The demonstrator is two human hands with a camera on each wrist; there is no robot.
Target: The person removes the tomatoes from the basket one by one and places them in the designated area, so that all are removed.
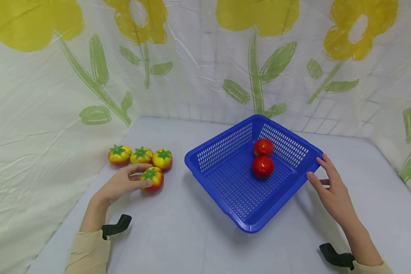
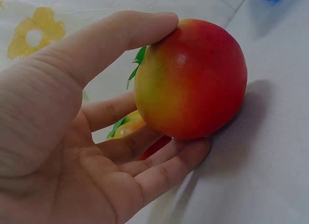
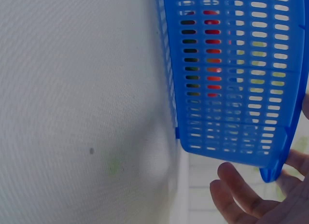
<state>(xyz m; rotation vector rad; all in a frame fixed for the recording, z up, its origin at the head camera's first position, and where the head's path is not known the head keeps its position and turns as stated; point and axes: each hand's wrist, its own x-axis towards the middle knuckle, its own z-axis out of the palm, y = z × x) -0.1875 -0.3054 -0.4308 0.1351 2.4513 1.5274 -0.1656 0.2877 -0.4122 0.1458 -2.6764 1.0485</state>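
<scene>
My left hand [image 1: 120, 184] holds a red-and-yellow toy tomato [image 2: 198, 79] with a green leafy top, thumb on one side and fingers on the other. In the left wrist view it sits between thumb and fingertips, close to the white surface. Just beyond it in the head view, three similar tomatoes [image 1: 141, 155] stand in a row. My right hand [image 1: 335, 196] grips the right corner of a blue plastic basket [image 1: 226, 146], thumb and fingers at the rim. Inside the basket lie two glossy red tomatoes [image 1: 263, 166], touching each other.
The white table [image 1: 164, 236] runs back to a hanging sheet [image 1: 198, 76] printed with yellow flowers. A black wrist mount [image 1: 118, 226] is on the left forearm, and another [image 1: 335, 257] on the right. The basket stands right of the tomato row.
</scene>
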